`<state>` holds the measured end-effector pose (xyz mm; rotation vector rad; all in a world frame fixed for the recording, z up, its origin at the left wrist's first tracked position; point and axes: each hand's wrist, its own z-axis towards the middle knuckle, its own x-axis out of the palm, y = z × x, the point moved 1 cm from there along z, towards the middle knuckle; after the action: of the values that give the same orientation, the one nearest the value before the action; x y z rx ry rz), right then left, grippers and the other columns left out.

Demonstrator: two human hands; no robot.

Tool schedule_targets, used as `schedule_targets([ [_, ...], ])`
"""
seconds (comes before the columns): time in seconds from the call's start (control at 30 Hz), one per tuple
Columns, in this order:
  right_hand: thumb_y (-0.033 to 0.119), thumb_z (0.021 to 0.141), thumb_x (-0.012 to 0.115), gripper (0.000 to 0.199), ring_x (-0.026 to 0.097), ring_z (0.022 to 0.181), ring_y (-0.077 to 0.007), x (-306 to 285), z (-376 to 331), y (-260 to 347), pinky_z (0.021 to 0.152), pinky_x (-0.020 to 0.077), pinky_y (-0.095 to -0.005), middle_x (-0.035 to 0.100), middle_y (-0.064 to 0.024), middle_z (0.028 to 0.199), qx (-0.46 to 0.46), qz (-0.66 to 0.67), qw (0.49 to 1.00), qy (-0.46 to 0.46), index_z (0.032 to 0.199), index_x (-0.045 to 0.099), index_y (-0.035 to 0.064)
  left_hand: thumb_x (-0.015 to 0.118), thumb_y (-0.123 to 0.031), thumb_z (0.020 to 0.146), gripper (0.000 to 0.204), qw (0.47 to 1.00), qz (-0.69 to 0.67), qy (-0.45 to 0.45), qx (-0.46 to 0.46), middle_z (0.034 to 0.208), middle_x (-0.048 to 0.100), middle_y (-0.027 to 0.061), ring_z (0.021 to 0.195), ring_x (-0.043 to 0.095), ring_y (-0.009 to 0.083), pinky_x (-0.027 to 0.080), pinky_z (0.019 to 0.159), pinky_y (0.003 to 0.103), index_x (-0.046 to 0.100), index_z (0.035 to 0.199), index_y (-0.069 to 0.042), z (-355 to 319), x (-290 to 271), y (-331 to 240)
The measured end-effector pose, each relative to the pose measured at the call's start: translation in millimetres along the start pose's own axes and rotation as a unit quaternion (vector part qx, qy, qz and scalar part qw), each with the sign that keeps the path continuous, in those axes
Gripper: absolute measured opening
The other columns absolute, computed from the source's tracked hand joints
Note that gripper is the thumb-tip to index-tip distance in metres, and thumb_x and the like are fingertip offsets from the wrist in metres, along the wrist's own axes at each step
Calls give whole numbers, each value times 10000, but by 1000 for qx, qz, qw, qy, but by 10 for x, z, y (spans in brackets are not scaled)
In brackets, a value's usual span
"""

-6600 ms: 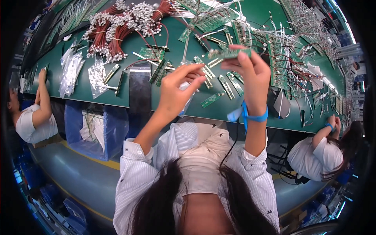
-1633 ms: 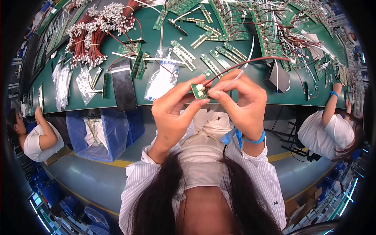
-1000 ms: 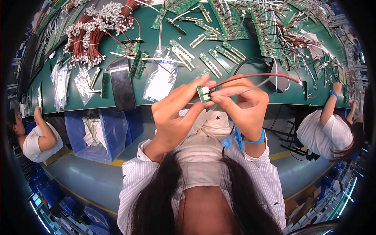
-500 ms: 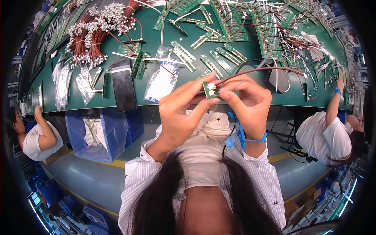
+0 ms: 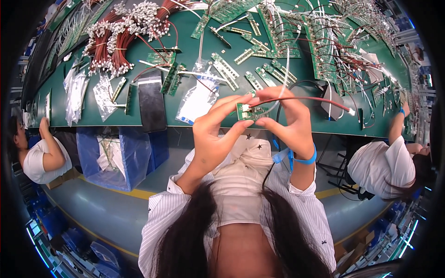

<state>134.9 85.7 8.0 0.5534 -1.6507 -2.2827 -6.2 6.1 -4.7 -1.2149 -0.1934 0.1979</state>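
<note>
Just in front of the table's near edge, my two hands hold a small green circuit board (image 5: 241, 114) between them. My left hand (image 5: 214, 127) is closed on its left end, thumb below and fingers above. My right hand (image 5: 295, 124), with a blue wrist strap (image 5: 306, 160), is closed on its right end, which its fingers partly hide. A white connector (image 5: 246, 107) sits on the board's face. From it a red and black wire (image 5: 306, 98) runs right, over my right hand, to a loose white plug (image 5: 352, 112).
Several strip-shaped boards (image 5: 225, 71) lie on the green table (image 5: 185, 45). Bundled red wires (image 5: 99, 52), a dark phone-like slab (image 5: 152, 105) and a plastic bag (image 5: 197, 99) are left of my hands. A dark box (image 5: 330, 102) stands right. Other people (image 5: 384, 160) work at both sides.
My right-hand fingers have moved from the board's connector area to its upper and right edges. The board shows more of its face, and the wire's free end has swung left and down.
</note>
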Motion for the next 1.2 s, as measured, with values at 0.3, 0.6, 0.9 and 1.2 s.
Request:
schedule_targets([
  [0.3,51,650,713,227,574,742,-158,164,287,-55,670,447,-252,608,-85,798,-25,-174,982,67,854,630,-7,566,65,780,397,977,-141,-104,-121,1100,542,148,964,543,171,432,839,275,471,1165,67,-33,-192,273],
  [0.6,248,681,684,205,541,781,-240,786,1362,-719,713,398,-363,621,-60,757,-188,-411,889,69,744,646,57,586,68,745,133,945,195,-261,-19,766,566,79,630,551,116,434,582,215,594,870,22,-304,-556,341],
  [0.9,239,670,684,187,497,833,-246,1141,1458,-867,724,360,-364,598,-74,768,-207,-450,868,37,702,632,62,616,-30,721,261,900,411,-147,-16,1016,540,115,938,498,284,396,816,369,589,981,-21,-328,-592,590],
  [1.2,263,722,622,221,567,590,-254,991,689,-419,686,358,-357,588,-90,615,-82,-507,802,306,613,612,70,575,32,720,265,869,444,-218,20,1004,538,116,896,504,293,407,773,373,585,981,-11,-155,-816,592],
])
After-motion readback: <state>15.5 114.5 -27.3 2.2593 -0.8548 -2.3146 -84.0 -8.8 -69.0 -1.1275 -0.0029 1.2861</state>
